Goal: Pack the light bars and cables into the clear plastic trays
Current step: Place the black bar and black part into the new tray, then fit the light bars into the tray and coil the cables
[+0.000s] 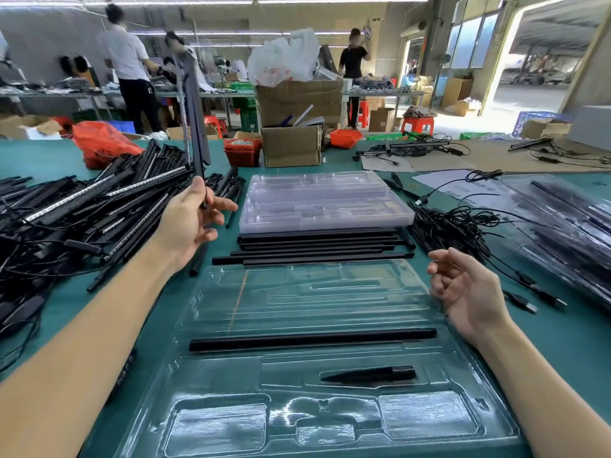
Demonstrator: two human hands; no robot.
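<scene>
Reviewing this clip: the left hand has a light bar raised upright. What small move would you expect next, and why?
Probably lowering and tilting the light bar flat into a free long slot of the near clear tray. The left hand pinches its lower end, one black bar already lies in a channel, the slots above it look empty, and the right hand hovers loosely curled, holding nothing.

two hands [185, 223], one open tray [314, 342]

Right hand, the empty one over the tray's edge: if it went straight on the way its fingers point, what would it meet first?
The right hand has loosely curled fingers pointing left, so it would probably first cross the large clear plastic tray, hitting nothing, though depth is unclear.
</scene>
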